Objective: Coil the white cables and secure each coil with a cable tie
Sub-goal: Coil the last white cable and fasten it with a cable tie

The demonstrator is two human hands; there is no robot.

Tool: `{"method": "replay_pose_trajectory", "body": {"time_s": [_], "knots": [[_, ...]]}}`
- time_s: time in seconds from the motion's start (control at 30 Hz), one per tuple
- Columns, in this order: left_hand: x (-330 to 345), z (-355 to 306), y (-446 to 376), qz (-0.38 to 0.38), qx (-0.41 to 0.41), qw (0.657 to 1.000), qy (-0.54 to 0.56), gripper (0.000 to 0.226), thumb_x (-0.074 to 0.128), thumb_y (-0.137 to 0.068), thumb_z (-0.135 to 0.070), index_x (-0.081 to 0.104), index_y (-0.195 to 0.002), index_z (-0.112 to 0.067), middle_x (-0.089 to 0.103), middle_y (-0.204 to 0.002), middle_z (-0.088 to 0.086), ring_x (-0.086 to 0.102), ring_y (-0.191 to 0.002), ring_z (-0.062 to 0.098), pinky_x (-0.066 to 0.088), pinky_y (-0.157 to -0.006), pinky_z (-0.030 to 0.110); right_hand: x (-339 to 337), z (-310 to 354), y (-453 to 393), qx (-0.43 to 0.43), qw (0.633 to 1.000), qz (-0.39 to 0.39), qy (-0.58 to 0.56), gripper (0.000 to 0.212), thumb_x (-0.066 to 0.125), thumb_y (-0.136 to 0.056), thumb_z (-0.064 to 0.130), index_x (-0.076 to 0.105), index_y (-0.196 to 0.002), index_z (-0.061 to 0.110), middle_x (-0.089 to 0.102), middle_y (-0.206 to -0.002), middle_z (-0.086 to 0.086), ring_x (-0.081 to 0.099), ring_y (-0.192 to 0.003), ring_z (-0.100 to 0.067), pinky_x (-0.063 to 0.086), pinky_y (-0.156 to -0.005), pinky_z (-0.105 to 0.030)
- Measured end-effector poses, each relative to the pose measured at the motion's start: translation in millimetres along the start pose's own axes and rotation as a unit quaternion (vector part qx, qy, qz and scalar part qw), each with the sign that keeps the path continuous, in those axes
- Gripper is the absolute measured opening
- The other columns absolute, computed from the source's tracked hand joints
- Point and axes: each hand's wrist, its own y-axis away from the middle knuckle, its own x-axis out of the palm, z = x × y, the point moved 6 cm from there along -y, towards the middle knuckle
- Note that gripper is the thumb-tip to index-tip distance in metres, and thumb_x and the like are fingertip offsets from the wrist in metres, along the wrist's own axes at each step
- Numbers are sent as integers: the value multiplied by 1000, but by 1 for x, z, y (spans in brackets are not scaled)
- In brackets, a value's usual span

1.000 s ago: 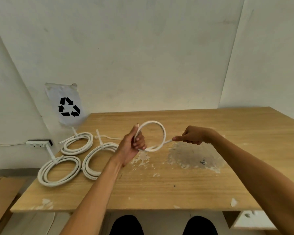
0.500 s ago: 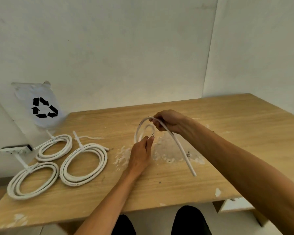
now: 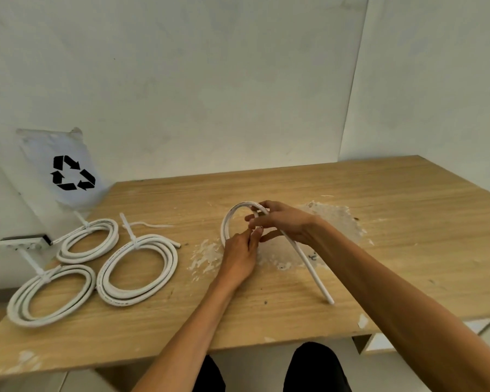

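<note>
A short white cable (image 3: 230,219) is bent into a small loop over the middle of the wooden table (image 3: 393,250). My left hand (image 3: 239,256) pinches the loop's lower part near its crossing. My right hand (image 3: 283,222) holds the cable over the top of the loop, and the free tail (image 3: 313,274) slants down to the right toward the front edge. Three tied white coils lie at the left: one at the back (image 3: 88,241), one in the middle (image 3: 138,271), one at the front (image 3: 51,295). A loose cable tie (image 3: 149,225) lies behind the middle coil.
A white bag with a black recycling symbol (image 3: 68,172) hangs at the table's back left corner. A white power strip (image 3: 23,242) sits off the left edge. White paint patches (image 3: 331,222) mark the tabletop. My knees (image 3: 317,369) show below the front edge.
My right hand moved from pulling the tail out at the right to the top of the loop. The loop came down nearer the table, and the camera view shifted right.
</note>
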Motion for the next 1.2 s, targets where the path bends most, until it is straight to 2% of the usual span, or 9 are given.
{"method": "replay_pose_trajectory", "body": {"time_s": [0.13, 0.27, 0.47, 0.6, 0.7, 0.83, 1.0, 1.1, 1.2], "knots": [[0, -3, -3, 30, -41, 999, -2, 50, 35, -104, -53, 63, -77, -22, 64, -71, -6, 60, -66, 10, 38, -59, 27, 1, -5, 0, -30, 997, -54, -53, 28, 48, -104, 21, 60, -124, 5, 69, -120, -12, 63, -117, -26, 56, -93, -50], [-5, -3, -11, 80, -95, 985, 118, 52, 36, -103, -53, 70, -96, -14, 65, -82, -2, 62, -83, 15, 42, -69, 26, 3, 0, 6, -54, 996, -58, -48, 31, 38, -106, 16, 60, -127, 8, 66, -121, -19, 63, -118, -31, 53, -97, -53], [-10, -5, -12, 41, -114, 964, 235, 47, 34, -106, -48, 68, -108, -16, 62, -80, -9, 59, -74, 1, 41, -70, 17, 9, 6, 17, -34, 994, -6, 103, 43, 32, -108, 40, 31, -150, 32, 61, -132, -4, 67, -109, -19, 60, -78, -39], [-14, -6, -15, -22, -161, 942, 294, 47, 39, -102, -52, 64, -91, -15, 61, -76, -4, 56, -76, 13, 42, -71, 23, 4, -2, 32, -121, 930, -174, 298, 29, 28, -108, 36, 49, -120, 19, 65, -94, -6, 65, -76, -25, 57, -65, -47], [-20, -4, -22, -59, -203, 916, 340, 45, 40, -102, -52, 59, -83, -16, 51, -69, -6, 46, -68, 10, 39, -67, 23, -1, -11, 50, -189, 876, -256, 362, 34, 29, -108, 34, 48, -134, 24, 57, -67, 4, 54, -55, -18, 38, -53, -34], [-26, -4, -23, -72, -225, 909, 343, 47, 37, -104, -51, 58, -78, -18, 55, -71, -4, 49, -69, 11, 39, -71, 23, 13, -20, 53, -192, 871, -261, 370, 41, 29, -108, 34, 40, -147, 26, 58, -64, 2, 54, -50, -17, 39, -48, -33], [-41, 2, -24, -100, -244, 893, 365, 47, 37, -105, -48, 66, -87, -17, 67, -80, 1, 62, -85, 16, 38, -94, 33, 45, -29, 47, -165, 879, -230, 384, 49, 25, -109, 31, 14, -157, 31, 59, -65, -8, 51, -48, -25, 50, -52, -43], [-46, 6, -21, -114, -242, 885, 381, 48, 39, -105, -47, 68, -87, -13, 69, -79, 1, 61, -77, 14, 41, -82, 30, 72, -33, 48, -187, 871, -217, 399, 62, 29, -109, 24, -9, -157, 31, 54, -66, -5, 44, -46, -20, 45, -49, -38], [-52, 10, -21, -137, -242, 826, 490, 46, 45, -104, -43, 67, -80, -10, 70, -65, -2, 61, -65, 15, 49, -71, 29, 89, -33, 41, -193, 866, -212, 409, 73, 34, -106, 18, -20, -154, 33, 55, -70, -7, 41, -46, -19, 43, -51, -36]]}}
